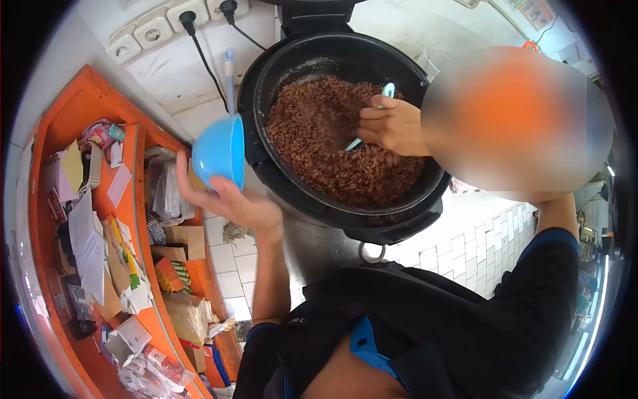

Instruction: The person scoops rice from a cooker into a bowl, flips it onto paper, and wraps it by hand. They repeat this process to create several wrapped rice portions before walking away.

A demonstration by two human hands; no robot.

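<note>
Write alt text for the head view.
A person's right grip holds a teal utensil dipped in reddish-brown rice inside a large black rice cooker, while the left grip holds a tilted blue bowl beside the rim. Cluttered orange shelves stand at picture left.

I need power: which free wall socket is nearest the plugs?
The second wall socket from the left: the leftmost is farther; the other two visible hold plugs.
</note>
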